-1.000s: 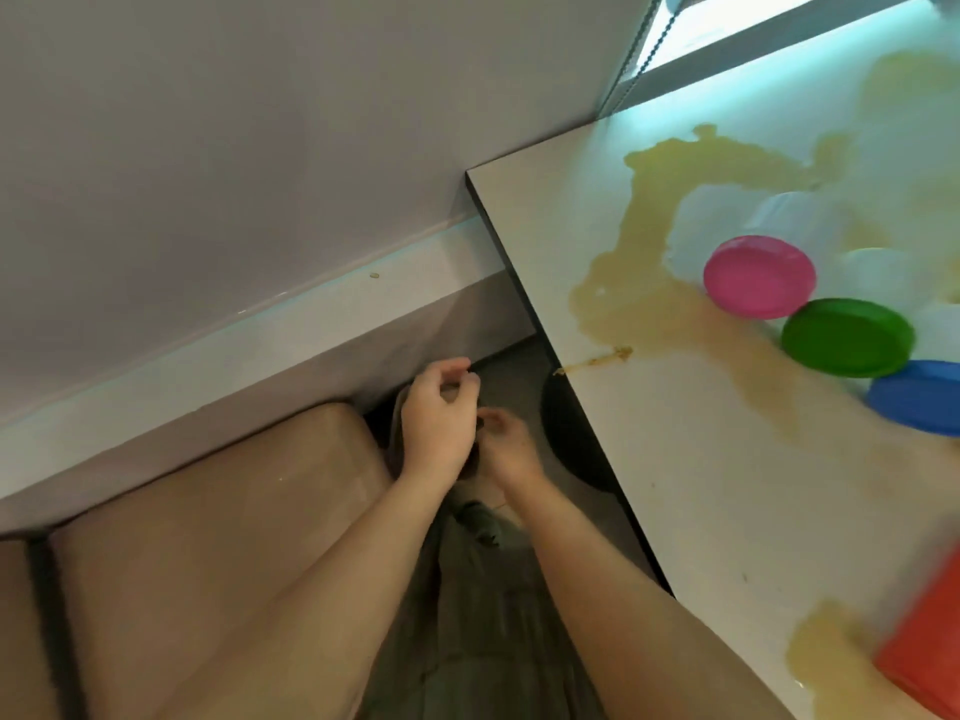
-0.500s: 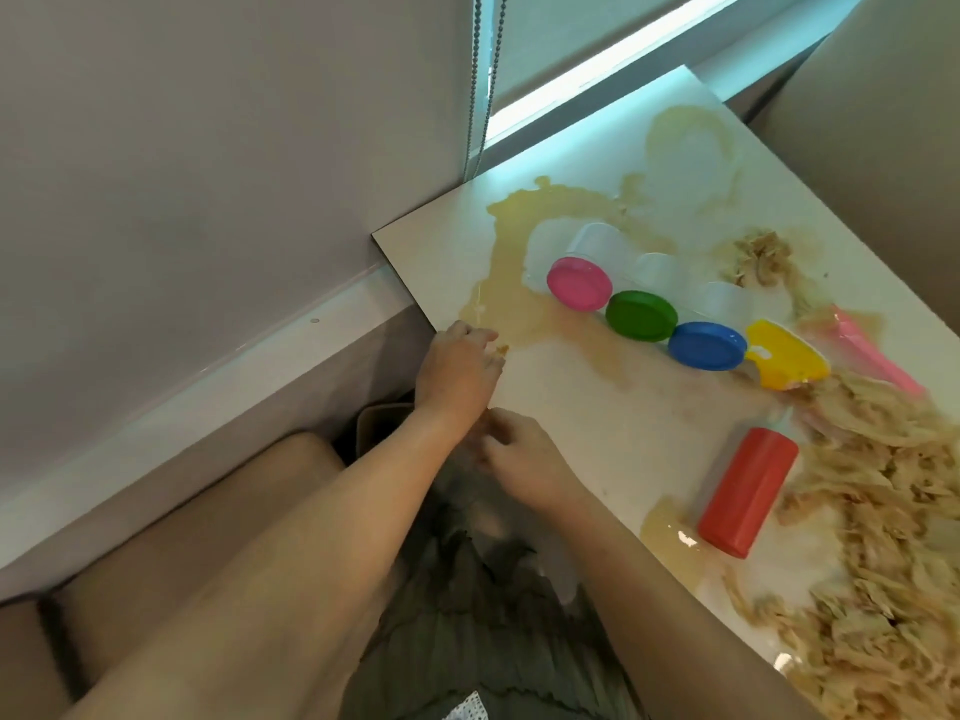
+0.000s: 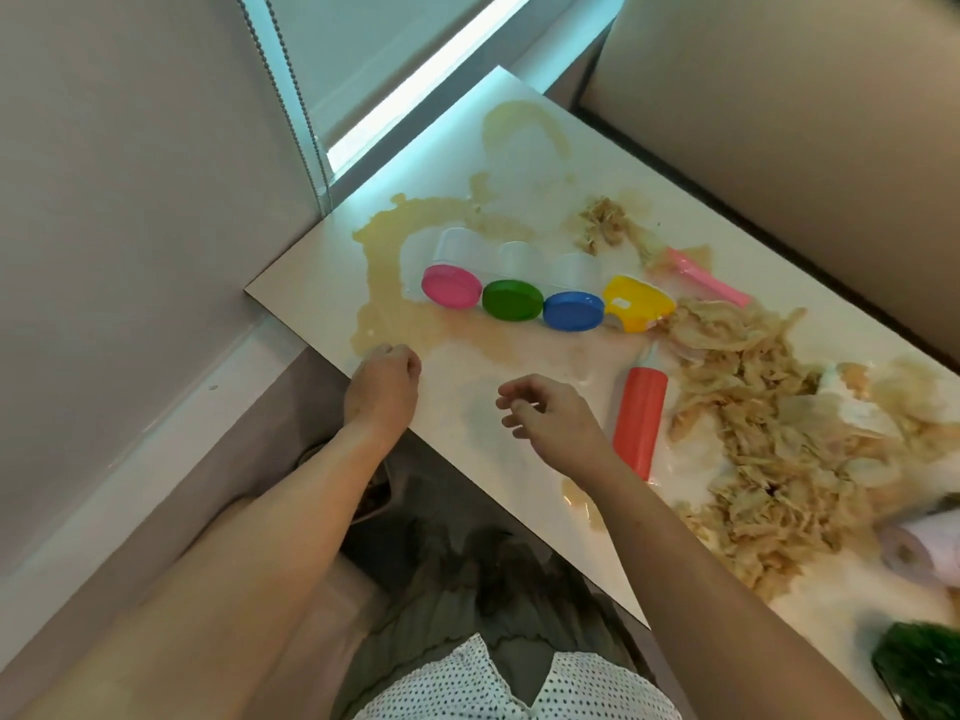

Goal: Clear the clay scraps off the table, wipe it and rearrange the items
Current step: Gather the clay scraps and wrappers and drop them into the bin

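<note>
The white table (image 3: 519, 491) carries a wide beige clay smear (image 3: 387, 309) near its left corner and a big heap of beige clay scraps (image 3: 753, 459) on the right. My left hand (image 3: 383, 388) sits at the table's near edge with its fingers curled down onto the smear; whether they hold a scrap is hidden. My right hand (image 3: 553, 426) hovers over bare table with loosely curled fingers and holds nothing. Clear tubs lie in a row, with a pink lid (image 3: 451, 286), green lid (image 3: 512, 300), blue lid (image 3: 574, 311) and yellow lid (image 3: 636, 302).
A red squeeze bottle (image 3: 640, 418) lies just right of my right hand. A pink tool (image 3: 701, 275) lies beyond the tubs. A paper roll (image 3: 924, 548) and a dark green object (image 3: 919, 662) sit at the right edge. A bin (image 3: 375, 498) stands under the table edge.
Both hands rose from below the table edge. My right hand has moved up over the tabletop, and my left hand stays at the edge. The view turned right, showing more scraps.
</note>
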Demonstrator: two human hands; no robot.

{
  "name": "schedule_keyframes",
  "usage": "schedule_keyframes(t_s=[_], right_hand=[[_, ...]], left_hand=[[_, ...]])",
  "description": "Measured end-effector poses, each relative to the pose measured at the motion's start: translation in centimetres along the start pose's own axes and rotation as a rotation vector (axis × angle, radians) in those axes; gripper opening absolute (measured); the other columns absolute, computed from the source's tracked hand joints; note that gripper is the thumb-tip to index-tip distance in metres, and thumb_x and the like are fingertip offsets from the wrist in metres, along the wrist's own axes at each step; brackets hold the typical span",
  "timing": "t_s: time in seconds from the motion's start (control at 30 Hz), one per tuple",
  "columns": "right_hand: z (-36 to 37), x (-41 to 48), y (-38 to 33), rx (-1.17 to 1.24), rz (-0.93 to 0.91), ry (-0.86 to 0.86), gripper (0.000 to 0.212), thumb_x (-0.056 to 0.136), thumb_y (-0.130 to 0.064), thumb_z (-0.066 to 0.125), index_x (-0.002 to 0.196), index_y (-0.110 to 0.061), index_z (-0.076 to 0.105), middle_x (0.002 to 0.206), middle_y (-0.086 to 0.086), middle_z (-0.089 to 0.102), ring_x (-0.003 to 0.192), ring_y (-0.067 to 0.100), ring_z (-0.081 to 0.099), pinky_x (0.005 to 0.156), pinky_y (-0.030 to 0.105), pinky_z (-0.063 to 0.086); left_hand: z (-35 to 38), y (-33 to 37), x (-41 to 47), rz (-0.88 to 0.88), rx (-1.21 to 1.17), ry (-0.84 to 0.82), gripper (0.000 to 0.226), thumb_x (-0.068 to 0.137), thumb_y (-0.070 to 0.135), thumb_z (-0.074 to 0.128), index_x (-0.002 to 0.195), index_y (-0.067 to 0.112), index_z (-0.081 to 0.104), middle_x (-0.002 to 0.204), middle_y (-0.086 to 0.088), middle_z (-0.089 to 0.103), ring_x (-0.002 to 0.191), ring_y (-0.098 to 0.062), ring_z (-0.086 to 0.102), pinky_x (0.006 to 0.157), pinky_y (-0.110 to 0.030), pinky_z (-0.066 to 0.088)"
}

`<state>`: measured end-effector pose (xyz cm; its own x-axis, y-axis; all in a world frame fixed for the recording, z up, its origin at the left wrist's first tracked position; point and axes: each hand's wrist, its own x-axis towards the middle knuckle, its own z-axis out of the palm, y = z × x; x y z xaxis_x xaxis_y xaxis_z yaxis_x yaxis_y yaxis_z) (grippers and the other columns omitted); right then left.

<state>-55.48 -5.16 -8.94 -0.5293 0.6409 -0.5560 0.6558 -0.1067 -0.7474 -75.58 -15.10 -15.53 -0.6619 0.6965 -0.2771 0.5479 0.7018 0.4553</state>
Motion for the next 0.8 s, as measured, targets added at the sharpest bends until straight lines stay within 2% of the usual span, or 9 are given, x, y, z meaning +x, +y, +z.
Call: schedule_keyframes(t_s=[0.07, 0.2, 0.33, 0.4, 0.47, 0.6, 0.7, 0.8], right_hand=[[-1.4, -0.4, 0.5, 0.033, 0.010, 0.066, 0.027, 0.102, -0.008, 0.048, 0.111, -0.022, 0.070, 0.106, -0.004, 0.072, 0.090, 0.012, 0.072, 0.085, 0.033, 0.061], [-4.1, -1.6, 2.1, 0.128, 0.041, 0.203, 0.027, 0.101, -0.004, 0.049, 0.106, -0.021, 0.069, 0.107, 0.002, 0.071, 0.090, 0.017, 0.072, 0.082, 0.036, 0.060], [-7.1, -1.7, 3.9, 0.180, 0.069, 0.336, 0.028, 0.100, -0.002, 0.048, 0.105, -0.022, 0.067, 0.106, 0.005, 0.070, 0.088, 0.021, 0.070, 0.080, 0.037, 0.059], [-8.8, -1.4, 4.7, 0.193, 0.092, 0.401, 0.031, 0.097, -0.001, 0.048, 0.101, -0.026, 0.067, 0.106, 0.005, 0.071, 0.086, 0.019, 0.068, 0.082, 0.040, 0.059], [-10.5, -1.0, 5.3, 0.161, 0.085, 0.466, 0.031, 0.094, -0.004, 0.049, 0.101, -0.029, 0.066, 0.106, 0.001, 0.070, 0.092, 0.022, 0.067, 0.086, 0.045, 0.059], [-14.1, 0.6, 6.2, 0.008, 0.105, 0.540, 0.032, 0.095, -0.006, 0.052, 0.124, -0.017, 0.062, 0.120, 0.007, 0.059, 0.106, 0.026, 0.061, 0.081, 0.035, 0.050], [-16.6, 2.6, 6.8, -0.142, 0.121, 0.544, 0.045, 0.092, -0.019, 0.060, 0.137, -0.017, 0.055, 0.142, 0.014, 0.043, 0.124, 0.032, 0.051, 0.099, 0.041, 0.049], [-18.7, 4.5, 7.2, -0.313, 0.154, 0.528, 0.059, 0.090, -0.022, 0.060, 0.147, -0.020, 0.046, 0.147, 0.013, 0.029, 0.130, 0.037, 0.034, 0.106, 0.042, 0.042]], left_hand=[[0.1, 0.9, -0.4, 0.024, -0.048, 0.023, 0.017, 0.105, 0.018, 0.052, 0.108, 0.015, 0.068, 0.109, -0.004, 0.058, 0.100, -0.024, 0.056, 0.079, -0.034, 0.047], [-0.1, 3.5, -1.5, 0.026, -0.277, 0.013, 0.012, 0.105, 0.017, 0.053, 0.108, 0.016, 0.065, 0.113, -0.004, 0.055, 0.101, -0.021, 0.054, 0.085, -0.027, 0.040], [-0.4, 6.9, -2.8, -0.033, -0.571, -0.075, 0.010, 0.106, 0.018, 0.052, 0.100, 0.022, 0.059, 0.095, 0.002, 0.068, 0.088, -0.017, 0.069, 0.080, -0.038, 0.059], [-0.5, 8.9, -3.6, -0.034, -0.661, -0.116, 0.012, 0.104, 0.018, 0.056, 0.096, 0.025, 0.061, 0.090, 0.002, 0.071, 0.086, -0.017, 0.071, 0.078, -0.037, 0.061], [-0.3, 11.1, -4.4, -0.025, -0.710, -0.146, 0.009, 0.101, 0.016, 0.060, 0.096, 0.023, 0.065, 0.089, 0.000, 0.073, 0.085, -0.016, 0.072, 0.076, -0.034, 0.061], [0.5, 15.6, -5.4, -0.068, -0.834, -0.234, 0.011, 0.099, 0.012, 0.065, 0.109, 0.014, 0.066, 0.095, -0.006, 0.074, 0.082, -0.013, 0.074, 0.077, -0.030, 0.060], [1.0, 18.6, -6.3, -0.082, -0.902, -0.280, 0.013, 0.099, 0.010, 0.064, 0.112, 0.012, 0.064, 0.097, -0.009, 0.075, 0.085, -0.016, 0.076, 0.079, -0.030, 0.059], [1.4, 20.7, -7.2, -0.073, -0.895, -0.294, 0.013, 0.097, 0.008, 0.066, 0.107, 0.015, 0.068, 0.095, -0.007, 0.075, 0.088, -0.018, 0.076, 0.083, -0.034, 0.060]])
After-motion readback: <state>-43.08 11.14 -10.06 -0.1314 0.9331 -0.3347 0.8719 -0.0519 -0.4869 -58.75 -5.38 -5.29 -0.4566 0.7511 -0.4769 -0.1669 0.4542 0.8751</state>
